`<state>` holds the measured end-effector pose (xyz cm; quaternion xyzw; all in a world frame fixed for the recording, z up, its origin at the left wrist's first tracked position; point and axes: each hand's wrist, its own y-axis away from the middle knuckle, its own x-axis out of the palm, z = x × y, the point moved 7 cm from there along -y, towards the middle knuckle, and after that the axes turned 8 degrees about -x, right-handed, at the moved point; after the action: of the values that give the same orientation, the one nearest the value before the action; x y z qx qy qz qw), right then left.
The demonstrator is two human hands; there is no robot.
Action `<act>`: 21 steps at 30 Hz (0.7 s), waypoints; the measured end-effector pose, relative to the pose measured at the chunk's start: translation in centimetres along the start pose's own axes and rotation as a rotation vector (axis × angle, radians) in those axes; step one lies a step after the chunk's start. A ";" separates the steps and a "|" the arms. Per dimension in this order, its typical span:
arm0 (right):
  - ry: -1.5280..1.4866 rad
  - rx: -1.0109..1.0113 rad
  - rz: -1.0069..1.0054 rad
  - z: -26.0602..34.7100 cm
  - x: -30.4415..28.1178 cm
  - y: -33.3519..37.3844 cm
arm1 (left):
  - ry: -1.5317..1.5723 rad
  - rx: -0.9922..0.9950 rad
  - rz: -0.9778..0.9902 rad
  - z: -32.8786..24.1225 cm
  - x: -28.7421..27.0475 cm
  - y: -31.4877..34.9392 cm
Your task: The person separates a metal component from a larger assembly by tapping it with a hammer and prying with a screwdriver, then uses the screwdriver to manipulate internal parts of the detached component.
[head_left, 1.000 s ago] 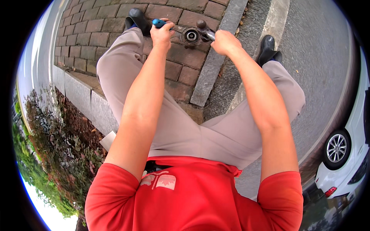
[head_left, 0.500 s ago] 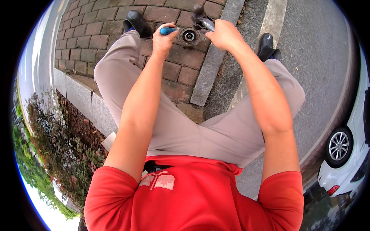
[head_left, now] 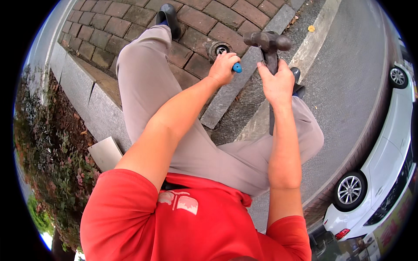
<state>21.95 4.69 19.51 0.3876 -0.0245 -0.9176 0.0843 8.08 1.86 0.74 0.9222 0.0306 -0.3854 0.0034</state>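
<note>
Right hand grips hammer; left hand grips blue handle.
The metal part sits on the bricks at the left hand's 11 o'clock, partly hidden by its fingers; whether they touch it, I cannot tell. The hammer's head lies at the left hand's 2 o'clock, its shaft running toward 6 beneath closed right fingers.
</note>
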 end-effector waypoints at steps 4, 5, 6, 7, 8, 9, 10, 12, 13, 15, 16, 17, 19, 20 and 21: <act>-0.388 0.056 -0.261 -2.2 1.5 5.6 | 0.081 -0.017 -0.062 0.5 -0.9 -1.1; -0.432 0.067 -0.286 -3.0 2.0 6.9 | 0.098 -0.008 -0.078 0.7 -1.1 -1.2; -0.551 0.201 -0.297 -1.9 2.5 8.4 | 0.110 -0.006 -0.092 1.2 -1.1 -1.1; -0.564 0.216 -0.301 -2.4 2.7 9.2 | 0.129 0.007 -0.106 1.0 -1.2 -1.2; -0.578 0.231 -0.305 -3.4 3.3 9.8 | 0.131 0.009 -0.108 1.0 -1.2 -1.2; -0.530 0.205 -0.295 -4.4 3.6 10.0 | 0.135 0.013 -0.112 0.8 -1.2 -1.3; -0.481 0.181 -0.281 -5.2 3.8 10.1 | 0.138 0.014 -0.115 0.7 -1.2 -1.3; -0.455 0.188 -0.264 -6.1 4.2 10.4 | 0.137 -0.012 -0.098 1.0 -1.0 -1.5; -0.477 0.218 -0.260 -6.2 4.6 10.6 | 0.133 -0.027 -0.091 1.2 -0.9 -1.5; -0.509 0.303 -0.217 -6.2 5.0 11.0 | 0.148 -0.003 -0.124 1.1 -1.0 -1.6; -0.508 0.277 -0.221 -6.0 5.1 10.9 | 0.153 0.010 -0.139 1.1 -1.1 -1.6; -0.507 0.251 -0.225 -5.9 5.2 10.8 | 0.168 0.001 -0.137 1.3 -1.1 -1.7; -0.498 0.212 -0.228 -5.8 5.4 10.8 | 0.202 -0.013 -0.126 1.2 -1.2 -1.9; -0.492 0.197 -0.223 -5.8 5.5 10.8 | 0.202 -0.014 -0.130 1.2 -1.3 -1.9; -0.484 0.183 -0.218 -5.7 5.5 10.7 | 0.204 -0.016 -0.134 1.2 -1.4 -1.9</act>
<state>23.75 -6.72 12.82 0.1635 -0.0848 -0.9811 -0.0586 6.19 3.62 0.91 0.9525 0.0953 -0.2887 -0.0181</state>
